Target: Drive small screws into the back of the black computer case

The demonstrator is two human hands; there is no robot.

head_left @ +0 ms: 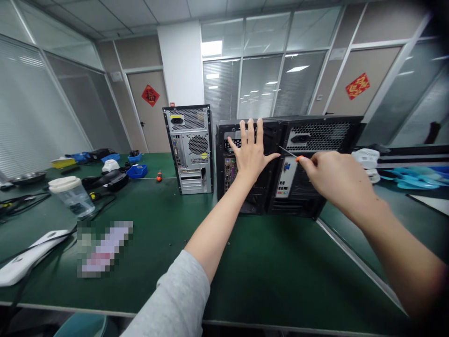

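Two black computer towers stand side by side with their backs facing me. My left hand (250, 152) lies spread, fingers up, against the back of the left black tower (256, 196). In my right hand (331, 175) is a screwdriver (290, 152) with an orange handle and a thin shaft. Its tip points left, to the upper edge between that tower and the right black tower (293, 201). Whether the tip touches a screw is too small to tell. Further left, a silver-backed computer tower (192, 164) stands upright.
On the green table (147, 210), a second small orange-and-black tool (159, 176) stands near blue trays (136, 171). At left are a lidded plastic cup (72, 196), a white power strip (33, 257) with black cables, and a blurred-out object (107, 250). Blue items (421, 180) lie at far right.
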